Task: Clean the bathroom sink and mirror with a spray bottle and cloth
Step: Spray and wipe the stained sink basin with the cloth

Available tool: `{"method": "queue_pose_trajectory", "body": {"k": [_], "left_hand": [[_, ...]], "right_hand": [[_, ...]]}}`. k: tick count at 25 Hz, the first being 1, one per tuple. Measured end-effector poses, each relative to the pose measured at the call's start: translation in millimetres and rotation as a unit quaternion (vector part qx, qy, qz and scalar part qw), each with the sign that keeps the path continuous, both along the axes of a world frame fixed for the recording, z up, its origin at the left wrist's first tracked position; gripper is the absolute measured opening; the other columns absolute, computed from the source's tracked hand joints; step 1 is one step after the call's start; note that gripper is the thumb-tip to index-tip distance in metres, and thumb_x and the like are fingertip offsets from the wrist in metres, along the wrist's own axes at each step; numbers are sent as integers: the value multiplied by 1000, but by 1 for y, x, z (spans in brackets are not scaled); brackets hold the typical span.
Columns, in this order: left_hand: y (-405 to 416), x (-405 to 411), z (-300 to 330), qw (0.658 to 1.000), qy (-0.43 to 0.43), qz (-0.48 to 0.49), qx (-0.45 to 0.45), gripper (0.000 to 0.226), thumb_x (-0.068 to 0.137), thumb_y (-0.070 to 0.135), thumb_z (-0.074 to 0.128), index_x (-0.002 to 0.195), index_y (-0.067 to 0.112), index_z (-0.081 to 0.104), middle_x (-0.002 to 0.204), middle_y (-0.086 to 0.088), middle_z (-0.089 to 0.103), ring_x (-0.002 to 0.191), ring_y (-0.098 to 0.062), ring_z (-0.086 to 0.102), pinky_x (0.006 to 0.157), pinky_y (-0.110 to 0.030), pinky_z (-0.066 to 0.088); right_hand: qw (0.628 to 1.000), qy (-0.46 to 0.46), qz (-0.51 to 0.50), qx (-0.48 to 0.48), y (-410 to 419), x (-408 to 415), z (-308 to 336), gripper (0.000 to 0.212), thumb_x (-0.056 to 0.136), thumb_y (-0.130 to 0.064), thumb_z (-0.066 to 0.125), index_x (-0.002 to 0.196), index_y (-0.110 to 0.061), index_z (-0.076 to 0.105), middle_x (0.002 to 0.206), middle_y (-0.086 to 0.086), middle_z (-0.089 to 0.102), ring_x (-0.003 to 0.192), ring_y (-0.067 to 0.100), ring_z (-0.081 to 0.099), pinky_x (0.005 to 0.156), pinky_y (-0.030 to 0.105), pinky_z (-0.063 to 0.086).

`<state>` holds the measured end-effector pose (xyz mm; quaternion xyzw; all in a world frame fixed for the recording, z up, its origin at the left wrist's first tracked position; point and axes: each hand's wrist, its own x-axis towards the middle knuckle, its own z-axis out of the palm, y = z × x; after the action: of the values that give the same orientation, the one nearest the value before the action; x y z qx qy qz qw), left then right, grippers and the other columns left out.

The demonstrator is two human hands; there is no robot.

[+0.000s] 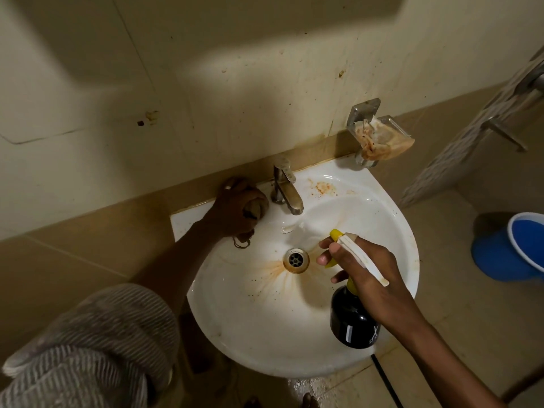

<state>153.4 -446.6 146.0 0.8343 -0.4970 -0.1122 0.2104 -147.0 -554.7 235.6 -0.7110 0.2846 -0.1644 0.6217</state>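
Right grip [362, 269]: we find it wrapped round the spray bottle [354, 316], fingers at the trigger.
Nozzle axis: up-left, over the sink [391, 231] bowl toward the tap [287, 189].
Left grip [238, 207]: clenched on the cloth [253, 213], at the rear ledge left of the tap.
Nearer hand: we judge the left closer to the spray's target.

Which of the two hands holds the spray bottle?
The right hand grips the spray bottle over the sink; the left hand presses a cloth beside the tap.
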Motion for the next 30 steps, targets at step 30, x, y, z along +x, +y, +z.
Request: {"method": "queue_pose_trajectory", "body": {"k": [30], "left_hand": [[-18,-30,3,982,150,112,-25,57,63,26,56,119,21,66,139,-5,47,130,-31,43,107,-39,36]], "right_hand": [[1000,-8,21,5,2,-10,-4,23,101,-40,61,99,-28,81,92,2,82,90,24,76,71,37,62]]}}
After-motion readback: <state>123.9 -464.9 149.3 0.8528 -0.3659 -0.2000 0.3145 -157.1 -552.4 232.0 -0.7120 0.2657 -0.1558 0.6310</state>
